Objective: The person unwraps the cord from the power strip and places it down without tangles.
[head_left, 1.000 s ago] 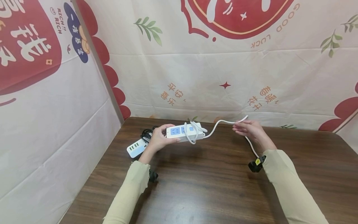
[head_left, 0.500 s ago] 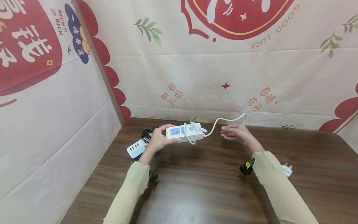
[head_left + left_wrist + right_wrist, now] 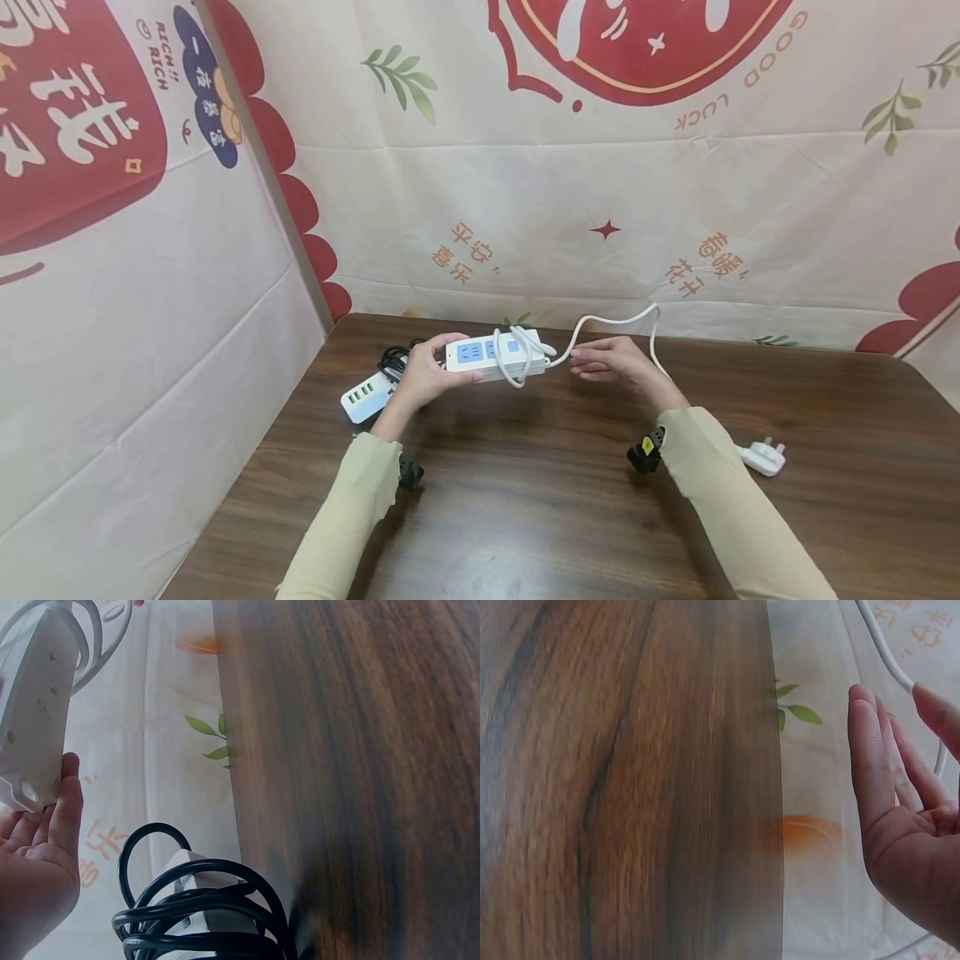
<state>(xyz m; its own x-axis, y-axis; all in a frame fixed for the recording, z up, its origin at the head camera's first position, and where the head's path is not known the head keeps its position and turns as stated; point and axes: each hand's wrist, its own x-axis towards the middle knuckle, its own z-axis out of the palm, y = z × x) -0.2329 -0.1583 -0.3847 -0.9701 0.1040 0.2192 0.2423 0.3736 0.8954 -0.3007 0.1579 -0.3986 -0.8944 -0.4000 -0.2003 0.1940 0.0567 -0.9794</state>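
In the head view my left hand (image 3: 427, 372) grips the left end of a white power strip (image 3: 487, 372) with blue sockets, held above the table. Its white cord (image 3: 618, 321) is looped around the strip's right half, then arches right and passes behind my right arm. My right hand (image 3: 618, 362) is beside the cord near the strip's right end. In the right wrist view its fingers (image 3: 866, 742) are fairly straight, the thumb close to the cord; contact is unclear. The cord's white plug (image 3: 763, 457) lies on the table, right of the right forearm.
Behind my left hand lies a second white power strip (image 3: 367, 397) with USB ports, a coiled black cable (image 3: 202, 900) around it. A brown wooden table (image 3: 525, 500) reaches back to a printed cloth (image 3: 562, 208); another cloth hangs along the left.
My right hand has let go of the cord and moved left toward the power strip. The plug has come into view on the right. My left hand stays put.
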